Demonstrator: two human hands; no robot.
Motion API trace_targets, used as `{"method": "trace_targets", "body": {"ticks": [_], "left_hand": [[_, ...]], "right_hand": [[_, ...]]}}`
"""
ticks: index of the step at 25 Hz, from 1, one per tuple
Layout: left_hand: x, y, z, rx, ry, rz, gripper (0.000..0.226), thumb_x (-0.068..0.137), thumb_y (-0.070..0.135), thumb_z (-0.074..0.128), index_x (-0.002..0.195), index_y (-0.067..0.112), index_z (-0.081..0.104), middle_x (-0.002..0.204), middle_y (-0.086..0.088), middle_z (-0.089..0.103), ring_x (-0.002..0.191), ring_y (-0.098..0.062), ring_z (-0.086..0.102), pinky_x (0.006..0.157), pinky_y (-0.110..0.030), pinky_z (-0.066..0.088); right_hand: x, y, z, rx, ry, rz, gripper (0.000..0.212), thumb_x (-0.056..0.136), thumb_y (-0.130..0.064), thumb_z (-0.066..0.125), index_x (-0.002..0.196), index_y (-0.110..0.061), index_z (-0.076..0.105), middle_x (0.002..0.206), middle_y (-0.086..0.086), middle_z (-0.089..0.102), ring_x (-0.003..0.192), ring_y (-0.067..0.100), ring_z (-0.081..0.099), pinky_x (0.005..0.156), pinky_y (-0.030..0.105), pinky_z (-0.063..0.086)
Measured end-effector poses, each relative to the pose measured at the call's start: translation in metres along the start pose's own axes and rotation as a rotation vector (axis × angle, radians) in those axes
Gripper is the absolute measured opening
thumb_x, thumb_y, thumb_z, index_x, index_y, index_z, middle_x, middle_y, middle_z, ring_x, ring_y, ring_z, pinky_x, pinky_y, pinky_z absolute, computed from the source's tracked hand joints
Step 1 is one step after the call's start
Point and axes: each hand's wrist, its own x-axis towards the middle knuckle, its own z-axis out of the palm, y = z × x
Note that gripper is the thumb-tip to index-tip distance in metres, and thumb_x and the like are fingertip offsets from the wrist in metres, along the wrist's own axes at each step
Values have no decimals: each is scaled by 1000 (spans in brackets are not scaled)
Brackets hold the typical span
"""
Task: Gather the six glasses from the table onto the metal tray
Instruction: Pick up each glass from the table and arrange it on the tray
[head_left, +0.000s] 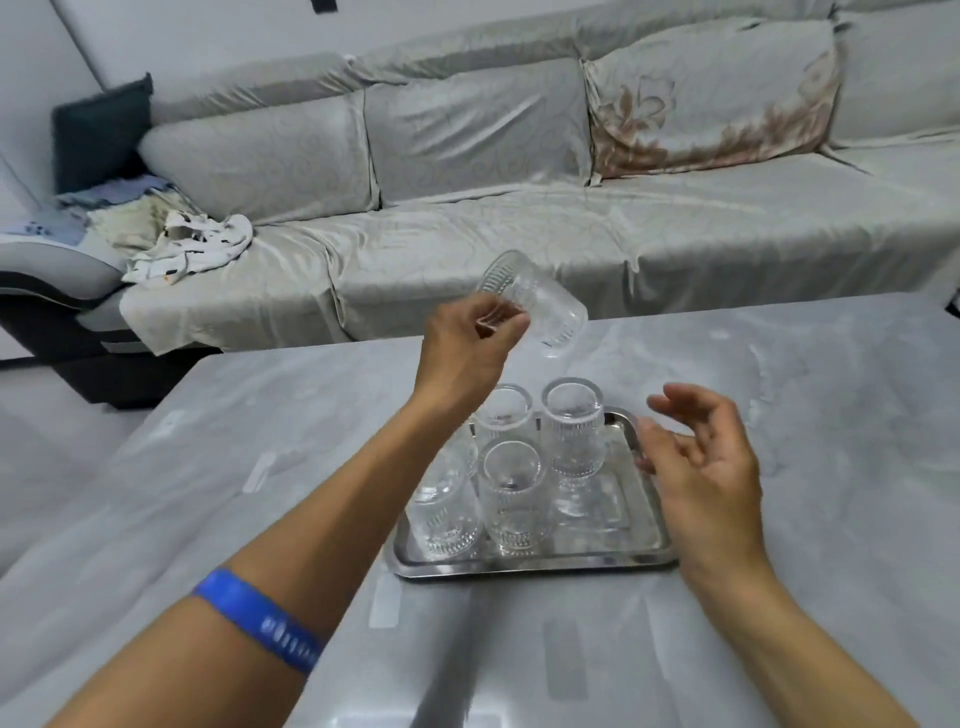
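The metal tray (535, 564) holds at least four upright glasses (511, 499). The left hand (467, 345) pinches a tilted glass (540, 304) at its 2 o'clock; the right hand (701, 462) is spread, empty.

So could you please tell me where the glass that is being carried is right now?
In the head view, the carried glass is tilted in the left hand, above the table's far side and beyond the glasses standing on the metal tray.

A grey sofa (519, 234) with crumpled clothes (176, 244) stands behind the table (156, 493).
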Motion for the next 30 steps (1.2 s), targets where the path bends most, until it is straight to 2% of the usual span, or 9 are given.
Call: {"method": "trace_targets", "body": {"ticks": [3,6,9,11,14,17,19,24,30], "left_hand": [[-60,22,-2,-210,-103,43,5,82,23,72,85,19,73,71,5,72,66,-5,65,64,-27,55],[-110,28,6,-284,-204,35,5,85,11,69,89,14,71,83,0,74,79,-14,70,76,-32,57],[-129,18,-4,-298,-236,-36,19,86,18,68,102,26,65,103,9,71,91,-9,70,80,-29,58],[-136,-3,-26,-239,-25,-105,23,82,24,69,102,35,62,103,15,69,92,-5,68,76,-26,58],[-153,-44,-55,55,196,-155,32,82,15,67,106,34,59,107,15,64,99,2,60,81,-25,53],[-167,-75,-58,60,53,-219,60,76,12,74,125,33,47,119,12,58,108,-3,57,81,-17,46],[-168,-89,-53,14,-47,-268,77,72,15,78,131,40,36,119,15,56,108,-4,58,78,-15,47],[-167,-111,-47,79,-14,-289,74,70,19,80,129,38,39,120,17,61,110,-8,61,89,-27,49],[-164,-113,-49,81,-43,-317,76,70,22,82,132,38,40,123,21,61,111,-1,58,89,-23,46]], "right_hand": [[-1,-24,20,511,-208,501,63,74,-44,72,127,-18,51,116,18,67,94,31,70,78,42,60],[-12,-33,26,683,-240,651,59,78,-39,72,125,-8,55,118,29,65,97,37,70,80,42,60],[-13,-27,16,508,-60,499,53,74,-35,77,120,-22,55,112,20,70,87,32,72,74,41,61],[-6,-22,2,163,1,239,57,67,-38,80,116,-36,51,111,11,70,85,28,70,69,39,58],[0,-2,-9,-520,-58,-55,66,59,-45,80,114,-49,44,106,-4,68,84,24,64,71,34,50],[-9,29,2,-809,-205,-189,72,61,-41,78,123,-44,41,109,-3,62,92,21,61,71,29,43],[-15,49,8,-892,-252,-230,76,65,-38,77,130,-40,38,119,1,57,103,23,59,73,29,44],[-16,73,13,-951,-214,-297,86,68,-35,79,138,-36,29,141,5,45,120,28,51,90,42,51],[-11,67,11,-897,-283,-280,88,66,-32,81,137,-37,29,139,5,47,118,29,53,89,39,50]]}}
